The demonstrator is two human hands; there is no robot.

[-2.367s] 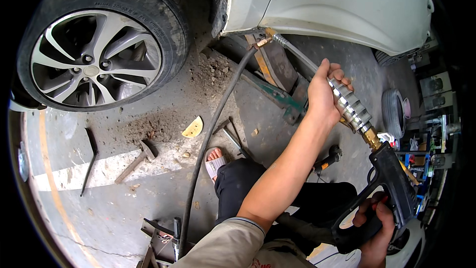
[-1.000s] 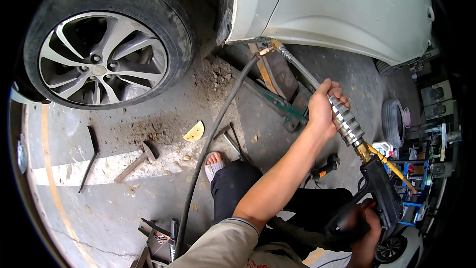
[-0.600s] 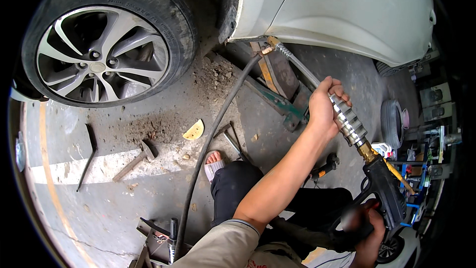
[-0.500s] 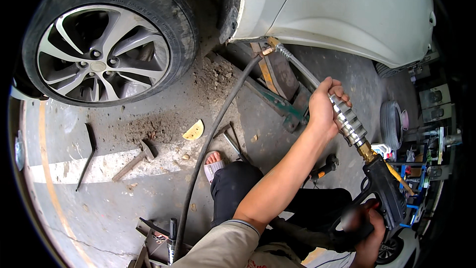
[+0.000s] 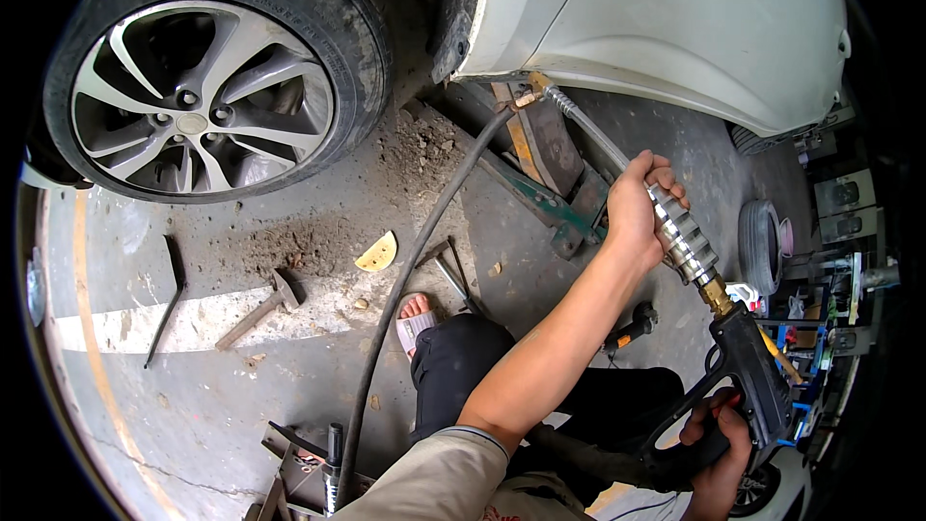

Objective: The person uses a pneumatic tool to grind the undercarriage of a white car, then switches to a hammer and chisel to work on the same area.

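Observation:
My left hand point(image 5: 635, 207) is wrapped round the metal lance of a spray gun, at the upper end of its ribbed silver sleeve point(image 5: 687, 239). My right hand point(image 5: 725, 444) grips the black pistol handle point(image 5: 754, 367), fingers through the trigger guard beside a red part. The lance slants up and away to a brass fitting point(image 5: 531, 89) just under the lower edge of a white car's body panel point(image 5: 666, 19). A thick black hose point(image 5: 403, 280) runs from that fitting back toward me. Exactly what the nozzle touches is hidden.
A car wheel point(image 5: 203, 101) stands at the far left. A green floor jack point(image 5: 545, 203) sits under the panel. On the floor lie a hammer point(image 5: 260, 316), a black bar point(image 5: 177, 289), a yellow half-disc point(image 5: 376, 251) and dirt. A loose tyre point(image 5: 762, 243) is at right.
Both hands keep their hold on the spray gun. The fingers at the trigger show more clearly now. The view has shifted slightly, with the lance a little to the right.

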